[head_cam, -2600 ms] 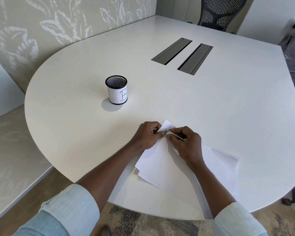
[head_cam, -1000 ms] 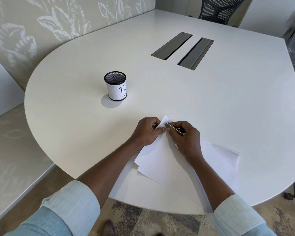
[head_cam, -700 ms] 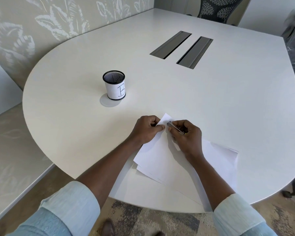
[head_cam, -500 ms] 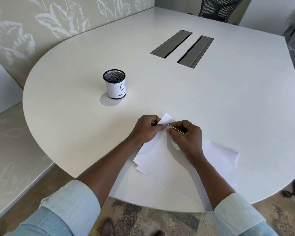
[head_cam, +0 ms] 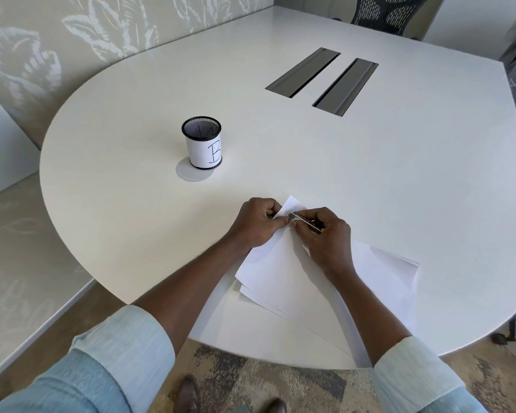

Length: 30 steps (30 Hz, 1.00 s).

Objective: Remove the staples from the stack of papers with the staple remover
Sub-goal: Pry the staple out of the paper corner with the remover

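Stack of papers (head_cam: pixel 283 272) lies on counter (head_cam: pixel 370 180), far corner pinched in left hand (head_cam: pixel 258 223). Right hand (head_cam: pixel 325 236) closed on staple remover (head_cam: pixel 303 221); long axis points left, tip at the pinched corner. Staple itself too small to tell.

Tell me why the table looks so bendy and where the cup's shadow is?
Head view: the wide-angle lens curves the table edge; soft light drops a pale round shadow at the near-left foot of the mesh pen cup; the shoes at the bottom look blurry.
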### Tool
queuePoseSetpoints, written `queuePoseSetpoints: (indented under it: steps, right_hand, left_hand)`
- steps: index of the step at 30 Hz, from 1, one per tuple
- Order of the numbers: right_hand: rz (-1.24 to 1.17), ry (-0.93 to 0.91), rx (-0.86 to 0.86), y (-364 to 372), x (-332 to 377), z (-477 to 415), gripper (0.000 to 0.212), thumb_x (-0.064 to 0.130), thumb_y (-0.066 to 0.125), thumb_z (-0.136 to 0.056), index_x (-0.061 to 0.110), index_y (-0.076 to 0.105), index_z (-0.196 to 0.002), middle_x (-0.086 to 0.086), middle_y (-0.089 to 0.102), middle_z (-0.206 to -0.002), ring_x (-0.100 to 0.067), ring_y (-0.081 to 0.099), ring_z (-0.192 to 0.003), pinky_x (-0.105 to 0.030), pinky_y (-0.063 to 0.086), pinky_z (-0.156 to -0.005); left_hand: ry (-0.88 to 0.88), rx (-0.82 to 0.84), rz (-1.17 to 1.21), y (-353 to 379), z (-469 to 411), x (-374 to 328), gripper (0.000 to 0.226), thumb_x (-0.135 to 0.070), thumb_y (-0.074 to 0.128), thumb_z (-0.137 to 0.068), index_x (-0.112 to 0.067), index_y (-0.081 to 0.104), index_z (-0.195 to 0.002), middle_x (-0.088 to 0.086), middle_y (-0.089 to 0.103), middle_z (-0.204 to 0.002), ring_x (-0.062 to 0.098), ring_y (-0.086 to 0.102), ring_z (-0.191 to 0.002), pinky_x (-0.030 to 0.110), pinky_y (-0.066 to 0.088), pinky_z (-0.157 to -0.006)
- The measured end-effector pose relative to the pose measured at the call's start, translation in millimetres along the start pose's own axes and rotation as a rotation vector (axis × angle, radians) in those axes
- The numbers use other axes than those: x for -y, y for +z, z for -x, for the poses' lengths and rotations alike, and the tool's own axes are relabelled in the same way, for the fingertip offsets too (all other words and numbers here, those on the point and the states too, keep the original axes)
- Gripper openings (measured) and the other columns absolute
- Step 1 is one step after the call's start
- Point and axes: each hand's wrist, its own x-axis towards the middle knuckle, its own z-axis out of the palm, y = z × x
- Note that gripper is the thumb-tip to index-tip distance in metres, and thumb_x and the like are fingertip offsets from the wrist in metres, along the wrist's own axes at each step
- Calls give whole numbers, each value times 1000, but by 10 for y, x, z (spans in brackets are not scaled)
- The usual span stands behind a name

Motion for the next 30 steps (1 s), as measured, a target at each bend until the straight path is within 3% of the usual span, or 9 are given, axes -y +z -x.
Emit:
queuePoseSetpoints:
  steps: [6, 9, 11, 14, 17, 20, 23, 25, 30]
  right_hand:
    - [33, -18, -9, 10, 12, 0, 11, 21, 85, -96, 17, 80, -104, 8, 84, -103, -10, 79, -94, -32, 62, -81]
    - [-1, 25, -23, 7, 24, -5, 12, 27, 85, -96, 20, 78, -104, 9, 82, -96, -12, 74, -81, -31, 57, -75]
    - [-28, 49, -28, -10, 27, -20, 12, 30, 85, -96, 23, 77, -102, 10, 78, -87, -12, 67, -72, -29, 51, -70]
    - [-57, 31, -15, -32, 38, -20, 9, 27, 84, -96, 25, 77, -100, 10, 77, -83, -11, 66, -69, -30, 53, -70]
    - [-103, 44, -29, -51, 52, -1, 9, 29, 84, -95, 27, 77, -98, 6, 79, -82, -17, 71, -69, -42, 61, -72]
    - [-105, 52, -41, -54, 55, 3, 9, 26, 84, -90, 25, 77, -97, 4, 80, -86, -31, 76, -78, -56, 67, -77]
    - [-100, 62, -37, -49, 46, 11, 11, 25, 83, -84, 23, 79, -94, 4, 81, -87, -34, 76, -84, -61, 65, -79]
    - [-76, 56, -33, -44, 39, 12, 12, 24, 82, -83, 22, 79, -94, 4, 81, -88, -33, 77, -86, -60, 65, -81]
    - [-47, 59, -32, -35, 17, -9, 11, 15, 86, -85, 21, 80, -93, 0, 81, -84, -37, 75, -82, -60, 64, -77]
  left_hand:
    - [8, 10, -51, 4, -40, 21, 24, -14, 82, -94, -22, 69, -75, -24, 59, -52, -1, 47, -49, 12, 35, -53]
    - [0, 16, -29, 5, -25, 11, 26, -12, 80, -94, -24, 68, -74, -22, 59, -53, -1, 45, -48, 12, 34, -51]
    - [-4, 15, -14, 1, 3, -1, 19, -11, 80, -94, -18, 72, -78, -13, 65, -61, 4, 48, -53, 20, 38, -57]
    - [4, 2, 17, -6, 42, -23, 7, -11, 80, -95, -6, 77, -90, 13, 81, -84, 16, 61, -69, 30, 46, -71]
    - [-16, -12, 51, -6, 56, -37, 11, -14, 80, -95, -4, 77, -93, 19, 76, -82, 16, 53, -64, 30, 41, -67]
    - [-23, -8, 68, -4, 58, -48, 12, -15, 79, -96, -4, 77, -94, 30, 77, -95, 20, 57, -73, 32, 42, -72]
    - [-15, -18, 19, 6, 43, -42, 11, -15, 77, -97, -5, 77, -93, 12, 70, -75, 11, 53, -64, 25, 41, -65]
    - [-4, -22, -11, 13, 42, -36, 12, -16, 76, -97, -5, 76, -92, 0, 65, -73, 8, 49, -60, 19, 38, -60]
    - [17, -25, -37, 11, 45, -18, 14, -17, 76, -98, -5, 76, -92, 0, 63, -73, 6, 46, -58, 14, 35, -56]
